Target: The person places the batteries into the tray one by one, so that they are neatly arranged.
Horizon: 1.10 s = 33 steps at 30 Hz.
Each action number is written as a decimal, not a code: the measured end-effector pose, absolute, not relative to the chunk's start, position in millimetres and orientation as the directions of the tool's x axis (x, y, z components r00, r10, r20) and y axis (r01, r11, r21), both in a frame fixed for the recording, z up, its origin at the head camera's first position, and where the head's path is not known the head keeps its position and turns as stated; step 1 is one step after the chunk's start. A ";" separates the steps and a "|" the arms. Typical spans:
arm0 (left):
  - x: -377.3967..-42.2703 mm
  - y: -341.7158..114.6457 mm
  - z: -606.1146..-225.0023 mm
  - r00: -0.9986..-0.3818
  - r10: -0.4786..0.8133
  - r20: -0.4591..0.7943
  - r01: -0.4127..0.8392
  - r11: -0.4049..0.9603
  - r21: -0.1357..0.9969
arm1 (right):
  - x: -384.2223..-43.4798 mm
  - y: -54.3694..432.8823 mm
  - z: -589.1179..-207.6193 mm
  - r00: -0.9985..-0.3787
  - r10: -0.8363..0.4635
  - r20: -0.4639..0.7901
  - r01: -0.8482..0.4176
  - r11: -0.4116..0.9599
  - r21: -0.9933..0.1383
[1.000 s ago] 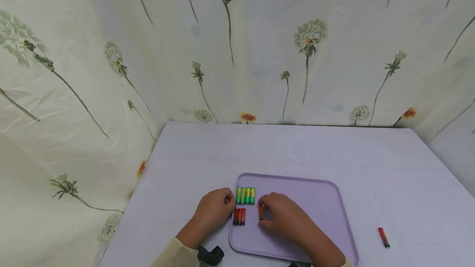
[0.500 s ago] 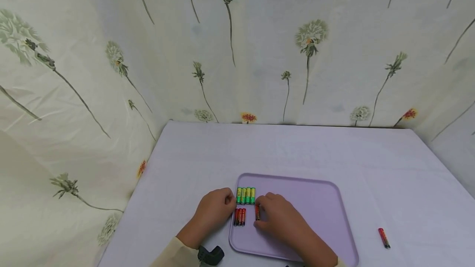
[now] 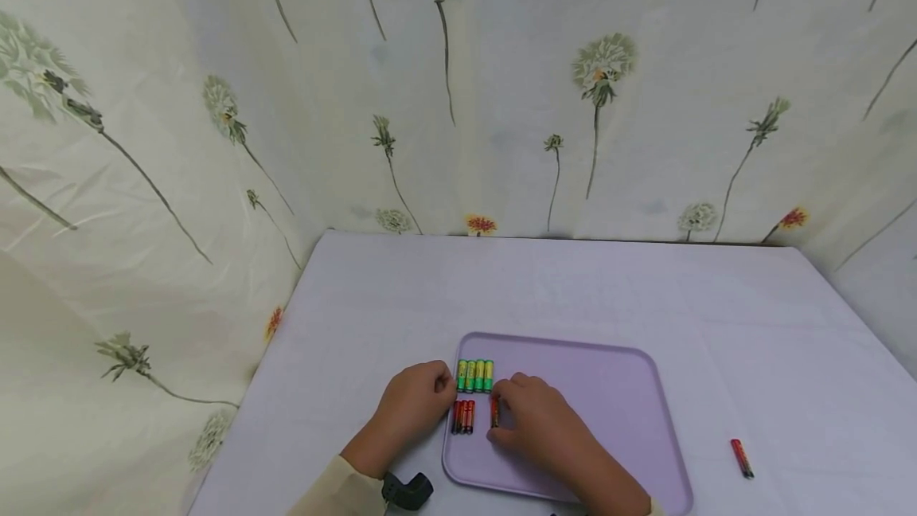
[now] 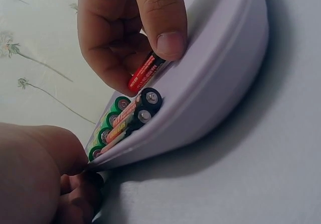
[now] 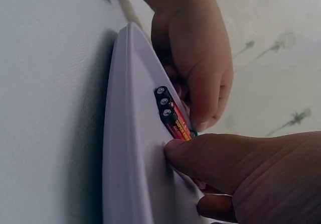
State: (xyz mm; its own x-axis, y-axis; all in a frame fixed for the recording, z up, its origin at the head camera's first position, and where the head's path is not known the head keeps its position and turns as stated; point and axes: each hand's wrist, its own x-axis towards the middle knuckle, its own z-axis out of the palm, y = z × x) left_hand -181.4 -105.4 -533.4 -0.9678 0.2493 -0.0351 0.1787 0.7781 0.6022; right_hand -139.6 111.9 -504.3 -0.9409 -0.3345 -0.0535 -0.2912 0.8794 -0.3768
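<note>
A light purple tray lies on the white-covered table. Along its left side stand a row of several green-yellow AA batteries and, just nearer, 3 red-and-black batteries side by side. My right hand pinches another red-and-black battery end to end between thumb and fingers, upright in line with the red row and a small gap to its right. At the tray's left rim, my left hand has curled fingers on the edge beside the batteries. Its fingertips are partly hidden in the left wrist view.
One more red battery lies on the table to the right, outside the tray. A black wrist strap piece shows by the left sleeve. Flower-patterned cloth hangs behind the table and to its left.
My right hand has slid a little left with the pinched battery, narrowing the gap to the red row. The left hand keeps its place at the rim.
</note>
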 end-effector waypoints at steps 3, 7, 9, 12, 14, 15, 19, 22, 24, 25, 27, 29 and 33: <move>-181.6 -105.9 -534.1 -0.968 0.250 -0.031 0.182 0.781 0.598 | -138.9 110.3 -504.3 -0.936 -0.349 -0.053 -0.306 0.876 -0.373; -181.4 -105.8 -533.1 -0.969 0.247 -0.026 0.183 0.780 0.599 | -138.0 107.3 -505.8 -0.932 -0.358 -0.062 -0.311 0.875 -0.370; -181.2 -105.6 -532.2 -0.969 0.246 -0.022 0.184 0.779 0.600 | -138.0 106.1 -506.7 -0.930 -0.364 -0.058 -0.318 0.873 -0.370; -180.9 -105.5 -531.0 -0.969 0.246 -0.017 0.187 0.780 0.597 | -137.8 103.7 -507.2 -0.927 -0.371 -0.060 -0.324 0.870 -0.372; -180.9 -105.6 -530.5 -0.969 0.246 -0.017 0.188 0.782 0.595 | -137.6 102.0 -506.9 -0.924 -0.377 -0.065 -0.328 0.867 -0.375; -181.0 -105.6 -530.9 -0.969 0.247 -0.018 0.189 0.782 0.594 | -137.3 101.2 -507.1 -0.922 -0.381 -0.067 -0.330 0.866 -0.375; -181.6 -105.6 -532.6 -0.968 0.249 -0.018 0.190 0.782 0.594 | -136.0 98.5 -508.6 -0.920 -0.387 -0.065 -0.338 0.865 -0.370; -182.0 -105.6 -533.7 -0.969 0.248 -0.017 0.190 0.784 0.591 | -135.3 96.2 -509.4 -0.920 -0.388 -0.057 -0.343 0.867 -0.361; -182.1 -105.5 -533.6 -0.969 0.247 -0.014 0.192 0.786 0.588 | -134.7 94.4 -508.5 -0.920 -0.387 -0.056 -0.343 0.868 -0.359; -181.9 -105.5 -533.5 -0.969 0.247 -0.014 0.192 0.786 0.588 | -134.4 93.7 -507.9 -0.921 -0.387 -0.056 -0.343 0.868 -0.359; -181.7 -105.4 -533.4 -0.969 0.249 -0.010 0.196 0.787 0.585 | -134.1 92.5 -507.0 -0.922 -0.383 -0.061 -0.336 0.869 -0.363; -181.5 -105.4 -533.4 -0.968 0.251 -0.006 0.200 0.785 0.586 | -134.1 91.9 -506.2 -0.924 -0.376 -0.068 -0.326 0.870 -0.371; -181.9 -105.3 -533.3 -0.968 0.252 -0.002 0.203 0.784 0.586 | -135.4 91.7 -507.3 -0.929 -0.362 -0.074 -0.310 0.872 -0.379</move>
State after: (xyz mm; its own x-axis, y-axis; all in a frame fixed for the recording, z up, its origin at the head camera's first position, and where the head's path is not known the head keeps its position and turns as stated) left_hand -181.9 -105.3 -533.3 -0.9677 0.2520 -0.0022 0.2030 0.7845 0.5860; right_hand -135.4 91.7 -507.3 -0.9292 -0.3621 -0.0736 -0.3097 0.8720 -0.3791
